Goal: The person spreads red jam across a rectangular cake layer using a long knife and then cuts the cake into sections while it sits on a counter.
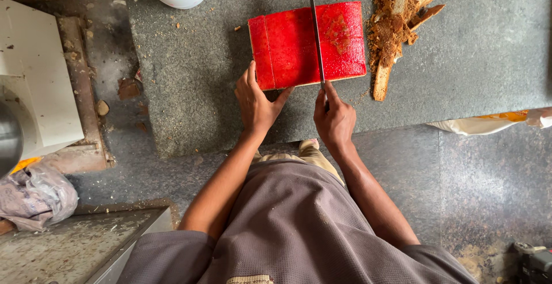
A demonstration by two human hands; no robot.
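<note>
While my left hand (256,103) lies open, steadying the red cake (307,45) on the table (195,60), my right hand (333,120) grips the knife (315,31) mid-slice; pressing straight down seems needed next.

A grey stone bench (471,60) stands over a dark speckled floor (489,186). A white cabinet (34,71) sits at left, a crumb-strewn steel surface (75,244) below it, in soft daylight.
</note>
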